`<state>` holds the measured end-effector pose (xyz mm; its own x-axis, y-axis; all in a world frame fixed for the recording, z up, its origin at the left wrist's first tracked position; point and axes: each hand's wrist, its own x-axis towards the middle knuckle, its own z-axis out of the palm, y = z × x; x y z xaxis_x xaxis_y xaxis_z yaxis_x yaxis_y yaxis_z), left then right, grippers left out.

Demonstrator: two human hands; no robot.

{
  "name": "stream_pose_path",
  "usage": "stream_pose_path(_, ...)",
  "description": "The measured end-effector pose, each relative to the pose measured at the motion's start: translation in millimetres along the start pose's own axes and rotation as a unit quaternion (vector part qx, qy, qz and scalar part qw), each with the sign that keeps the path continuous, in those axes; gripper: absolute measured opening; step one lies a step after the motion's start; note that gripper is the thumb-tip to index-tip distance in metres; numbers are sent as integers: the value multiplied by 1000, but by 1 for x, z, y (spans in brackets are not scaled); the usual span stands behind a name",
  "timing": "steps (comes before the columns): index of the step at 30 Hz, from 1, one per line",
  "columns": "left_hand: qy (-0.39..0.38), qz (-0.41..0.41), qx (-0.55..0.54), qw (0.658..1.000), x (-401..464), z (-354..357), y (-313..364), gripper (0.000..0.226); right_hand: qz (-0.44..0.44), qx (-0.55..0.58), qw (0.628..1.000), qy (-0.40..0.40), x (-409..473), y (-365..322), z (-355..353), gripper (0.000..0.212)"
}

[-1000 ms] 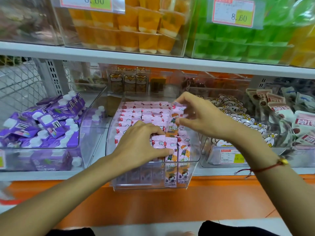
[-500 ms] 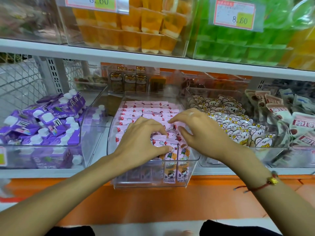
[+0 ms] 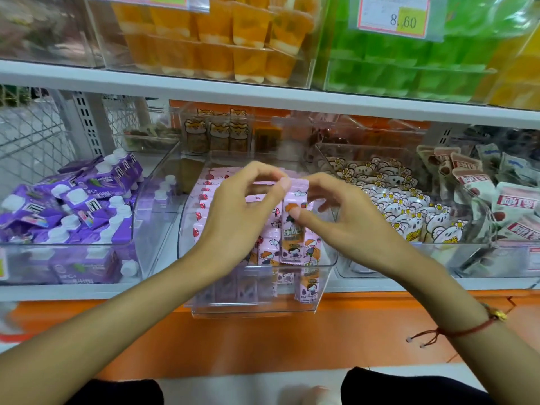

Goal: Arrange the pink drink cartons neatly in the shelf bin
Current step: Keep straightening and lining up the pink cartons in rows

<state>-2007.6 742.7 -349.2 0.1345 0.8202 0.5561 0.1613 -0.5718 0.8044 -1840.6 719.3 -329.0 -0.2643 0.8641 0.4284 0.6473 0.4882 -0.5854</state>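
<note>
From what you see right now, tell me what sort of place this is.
Most likely a shop's snack and drink aisle: price tags on clear shelf bins, stocked with pink drink cartons and purple cartons.

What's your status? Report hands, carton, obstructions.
Left hand and right hand both pinch one pink carton, raised above the clear bin. Bin nearly full of cartons. Nothing blocking.

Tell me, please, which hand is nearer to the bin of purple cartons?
Left. The left hand is over the pink cartons' clear bin, next to the purple cartons; the right hand is farther right.
</note>
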Motion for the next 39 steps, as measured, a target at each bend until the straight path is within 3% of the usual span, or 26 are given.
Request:
stream_pose_path(4,-8,-5,-26,1000,-1,-2,-1,14,43,138,984,104,4,-4,2,20)
stream_pose_path(10,-78,-39,27,996,-10,5,-7,37,134,300,935,136,8,-1,-1,15)
stream_pose_path(17,-40,-20,52,998,-9,2,-5,37,161,300,927,156,7,-2,1,43)
stream_pose_path(22,-96,-36,11,995,-9,2,-5,20,123,368,919,62,6,-4,-3,16)
stream_pose_path(29,-62,13,64,996,-9,2,-1,35,61,266,951,143,3,-11,6,23)
stream_pose_path(33,-93,-82,-59,991,-6,2,7,37,115,279,945,126,4,-11,2,41)
stream_pose_path(36,-124,-167,-106,972,-5,4,12,49,151,274,939,140,4,-7,1,35)
stream_pose_path(39,-136,-206,-125,961,-4,5,14,47,161,265,936,164,4,-7,2,35)
